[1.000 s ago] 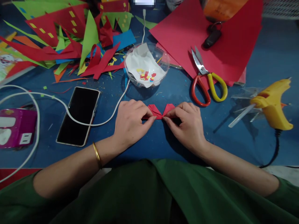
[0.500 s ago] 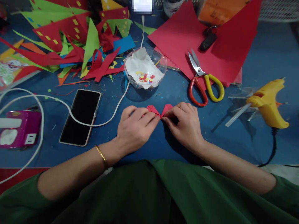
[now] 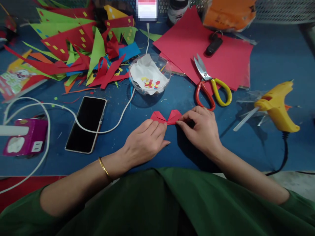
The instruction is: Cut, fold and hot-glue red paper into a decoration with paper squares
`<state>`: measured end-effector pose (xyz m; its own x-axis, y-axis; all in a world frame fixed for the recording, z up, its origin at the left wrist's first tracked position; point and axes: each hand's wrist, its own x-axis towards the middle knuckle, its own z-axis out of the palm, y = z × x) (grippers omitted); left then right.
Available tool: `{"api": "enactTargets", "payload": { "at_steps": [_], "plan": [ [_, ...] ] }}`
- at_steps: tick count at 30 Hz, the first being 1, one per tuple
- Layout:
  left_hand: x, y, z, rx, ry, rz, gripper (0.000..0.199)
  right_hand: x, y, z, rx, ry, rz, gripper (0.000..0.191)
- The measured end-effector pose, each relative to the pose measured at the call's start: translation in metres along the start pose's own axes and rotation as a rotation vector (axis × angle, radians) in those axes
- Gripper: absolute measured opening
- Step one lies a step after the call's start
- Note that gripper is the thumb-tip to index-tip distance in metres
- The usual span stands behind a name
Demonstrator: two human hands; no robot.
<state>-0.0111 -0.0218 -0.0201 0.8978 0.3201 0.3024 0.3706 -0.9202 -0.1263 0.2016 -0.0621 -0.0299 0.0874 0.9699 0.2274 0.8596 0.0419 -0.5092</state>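
A small piece of folded red paper [image 3: 174, 115] lies on the blue table between my hands, its two peaked halves meeting at a low notch like a bow. My left hand [image 3: 147, 139] rests palm down over its left half, fingers laid on the lower edge and thumb stretched out apart below. That part of the paper is hidden under the fingers. With thumb and forefinger, my right hand [image 3: 200, 127] pinches the paper's right corner. Just beyond my right knuckles lie scissors [image 3: 206, 77] with one red and one yellow handle, blades apart.
A clear bowl [image 3: 167, 65] holds white paper and coloured bits. Red sheets [image 3: 182, 39] with a key fob [image 3: 214, 45] lie behind the scissors. Right stands a yellow glue gun [image 3: 279, 108]; left, a phone [image 3: 86, 124] under a white cable [image 3: 118, 121]. Paper scraps [image 3: 73, 62] fill the back left.
My left hand has flattened onto the paper, its thumb now apart. My right hand has slid right to the paper's outer corner, so more of the paper shows. The view has shifted slightly.
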Motion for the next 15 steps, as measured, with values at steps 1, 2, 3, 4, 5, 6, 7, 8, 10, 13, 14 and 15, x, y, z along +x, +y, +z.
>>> {"api": "enactTargets", "payload": {
  "at_steps": [1,2,3,4,5,6,7,8,10,13,14,15],
  "plan": [
    [0.0,0.0,0.0,-0.002,-0.001,-0.002,0.046,0.0,0.0,-0.002,-0.01,-0.008,0.009,0.01],
    [0.0,0.0,0.0,-0.005,-0.003,-0.005,0.047,0.001,0.0,-0.003,-0.02,-0.02,0.015,0.01],
    [0.0,0.0,-0.001,-0.007,-0.009,-0.009,0.048,0.002,0.0,-0.005,-0.033,-0.034,0.018,0.01],
    [0.0,0.0,-0.001,-0.009,-0.017,-0.013,0.048,0.002,0.0,-0.006,-0.047,-0.048,0.019,0.011],
    [0.0,-0.001,-0.001,-0.009,-0.024,-0.016,0.049,0.003,-0.001,-0.007,-0.061,-0.061,0.019,0.012],
    [0.0,-0.001,-0.002,-0.01,-0.032,-0.015,0.049,0.004,-0.001,-0.007,-0.075,-0.07,0.018,0.013],
    [0.0,-0.001,-0.002,-0.01,-0.039,-0.012,0.049,0.004,-0.001,-0.008,-0.086,-0.076,0.016,0.014],
    [0.0,-0.001,-0.002,-0.009,-0.046,-0.007,0.049,0.004,-0.001,-0.008,-0.095,-0.078,0.013,0.014],
    [0.001,-0.001,-0.002,-0.007,-0.059,0.002,0.049,0.005,-0.001,-0.009,-0.115,-0.084,0.009,0.015],
    [0.001,0.0,-0.002,0.009,-0.075,0.007,0.049,0.005,0.002,-0.011,-0.148,-0.09,0.016,0.014],
    [0.001,0.0,-0.002,0.015,-0.077,0.01,0.05,0.004,0.002,-0.012,-0.156,-0.09,0.021,0.013],
    [0.001,0.0,-0.002,0.018,-0.079,0.013,0.05,0.004,0.003,-0.012,-0.162,-0.089,0.026,0.013]
  ]
}}
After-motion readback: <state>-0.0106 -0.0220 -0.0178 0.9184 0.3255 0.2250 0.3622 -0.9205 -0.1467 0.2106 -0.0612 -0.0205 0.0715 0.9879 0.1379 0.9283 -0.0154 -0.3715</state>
